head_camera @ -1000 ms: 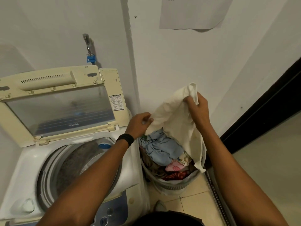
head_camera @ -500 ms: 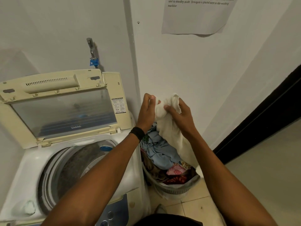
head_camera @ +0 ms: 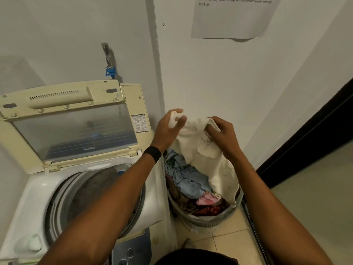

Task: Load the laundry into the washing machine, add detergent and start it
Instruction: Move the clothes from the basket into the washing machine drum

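Two hands hold one cream cloth [head_camera: 200, 150] above the laundry basket [head_camera: 207, 223], which stands just right of the washing machine [head_camera: 36, 190]. The left hand [head_camera: 168, 131], with a black wristband [head_camera: 153, 154], has its fingers [head_camera: 181, 119] curled round a bunched end of the cloth. The right hand [head_camera: 224, 135] pinches the opposite edge with bent fingers, and the rest of the cloth hangs down to the basket's right rim. Blue, pink and red clothes fill the basket. A paper notice [head_camera: 229, 22] on the wall reads in part "and in standby mode, Detergent is placed next to the washing machine". A small sticker [head_camera: 139, 123] on the raised lid [head_camera: 63, 104] is too fine to read. The drum [head_camera: 89, 196] stands open below the lid. A tap [head_camera: 106, 52] with a blue connector [head_camera: 110, 71] sits on the wall behind. Beige floor tiles [head_camera: 231, 245] lie under the basket, and a dark door frame [head_camera: 315, 134] runs along the right
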